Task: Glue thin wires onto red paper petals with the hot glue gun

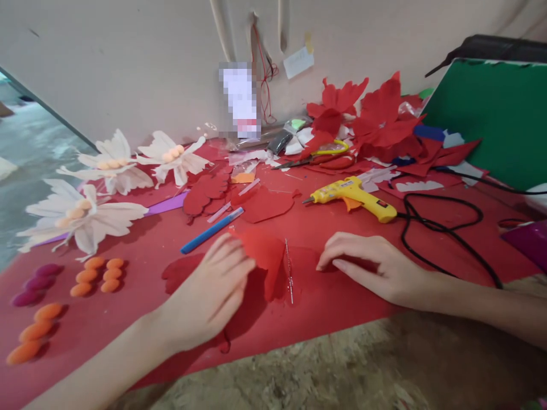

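Observation:
My left hand (pixel 217 279) is closed, its fingertips pinching the edge of a thin red petal (pixel 267 253) just above the table. Beside the petal's right edge runs a thin shiny silvery line (pixel 289 273); whether it is wire or glue I cannot tell. My right hand (pixel 371 262) rests on the red table covering to the right, fingers loosely bent, thumb apart, holding nothing. Beyond it lies a yellow glue gun (pixel 354 196), nozzle pointing left. A blue pen-like stick (pixel 211 230) is just past my left hand. Another red petal (pixel 182 273) lies partly behind that hand.
White fabric flowers (pixel 85 213) and orange oval pieces (pixel 34 333) lie at the left. Scissors (pixel 316 156), scraps and red flowers (pixel 380 114) crowd the back. A black cord (pixel 453 228) loops at the right, near a green board (pixel 491 119).

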Demonstrator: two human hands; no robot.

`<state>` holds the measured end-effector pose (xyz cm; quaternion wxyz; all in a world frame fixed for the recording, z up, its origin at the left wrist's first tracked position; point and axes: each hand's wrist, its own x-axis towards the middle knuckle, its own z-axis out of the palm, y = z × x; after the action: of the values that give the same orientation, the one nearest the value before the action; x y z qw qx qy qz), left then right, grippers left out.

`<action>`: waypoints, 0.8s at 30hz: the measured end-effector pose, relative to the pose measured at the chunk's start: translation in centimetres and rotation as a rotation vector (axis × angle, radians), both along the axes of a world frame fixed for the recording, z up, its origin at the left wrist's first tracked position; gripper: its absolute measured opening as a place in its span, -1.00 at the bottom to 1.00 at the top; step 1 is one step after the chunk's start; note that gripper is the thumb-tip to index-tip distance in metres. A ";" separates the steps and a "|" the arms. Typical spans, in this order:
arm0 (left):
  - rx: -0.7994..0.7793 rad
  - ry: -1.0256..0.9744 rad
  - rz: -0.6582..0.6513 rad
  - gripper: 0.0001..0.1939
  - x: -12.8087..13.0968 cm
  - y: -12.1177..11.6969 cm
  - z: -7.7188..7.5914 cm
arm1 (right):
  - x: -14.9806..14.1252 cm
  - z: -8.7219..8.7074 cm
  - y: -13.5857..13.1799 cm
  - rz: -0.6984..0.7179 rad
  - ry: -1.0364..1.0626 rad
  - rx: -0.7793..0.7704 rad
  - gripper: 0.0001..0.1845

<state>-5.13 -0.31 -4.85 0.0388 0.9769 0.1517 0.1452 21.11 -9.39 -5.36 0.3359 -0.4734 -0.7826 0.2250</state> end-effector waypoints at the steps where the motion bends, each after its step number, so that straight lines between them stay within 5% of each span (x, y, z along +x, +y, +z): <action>1: 0.008 0.058 -0.046 -0.66 0.2 -0.4 -0.2 | 0.0 -0.1 0.0 -0.012 0.020 -0.020 -0.78; 7: 0.007 0.293 -0.212 -0.44 1.7 -0.9 0.1 | 0.1 -0.3 0.3 -0.129 0.055 -0.095 -0.78; 11: -0.044 0.396 -0.213 -0.44 2.4 -0.7 0.5 | 0.0 -0.4 0.3 -0.169 0.057 -0.091 -0.77; 24: -0.096 0.375 -0.275 -0.52 2.6 -0.5 0.2 | 0.1 -0.7 0.3 -0.186 0.066 -0.099 -0.80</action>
<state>-2.54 -0.84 -4.61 0.0758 0.9953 0.0285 -0.0529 21.22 -9.06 -6.03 0.3570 -0.5525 -0.7117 0.2466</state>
